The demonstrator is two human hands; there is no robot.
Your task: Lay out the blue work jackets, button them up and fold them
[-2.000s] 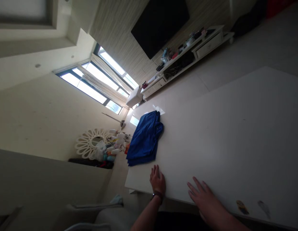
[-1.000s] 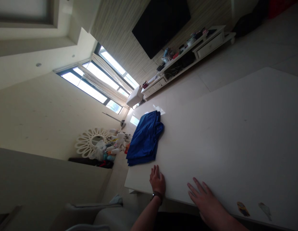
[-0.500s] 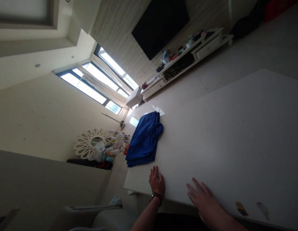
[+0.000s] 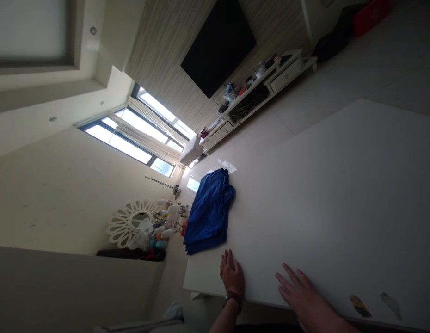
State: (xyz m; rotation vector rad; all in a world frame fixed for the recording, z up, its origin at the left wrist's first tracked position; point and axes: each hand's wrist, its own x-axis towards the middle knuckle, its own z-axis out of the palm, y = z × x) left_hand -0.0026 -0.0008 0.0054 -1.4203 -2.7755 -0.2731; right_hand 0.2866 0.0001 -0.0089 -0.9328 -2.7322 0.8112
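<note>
On the white table (image 4: 305, 208) lies a folded blue garment (image 4: 210, 212), towards the table's left end. My left hand (image 4: 233, 275), with a dark band at its wrist, rests on the tabletop close to the garment's near edge but apart from it. Its fingers are stretched out and hold nothing. Farther right, my right hand (image 4: 296, 289) lies on the table near the front edge, fingers spread, also holding nothing. Two small stickers, one a yellow cartoon figure (image 4: 359, 306), are on the tabletop to the right of this hand.
Beyond the table, a low white TV cabinet (image 4: 287, 76) with several small items stands under a black television (image 4: 218, 46). At the left are a flower-shaped mirror (image 4: 140, 221), bags and bottles. A white stool-like block (image 4: 191, 149) stands near the window.
The view has tilted up and shifted slightly, so the room and table sit somewhat differently in the picture. Both hands stay flat on the table, and the folded garment has not moved on it.
</note>
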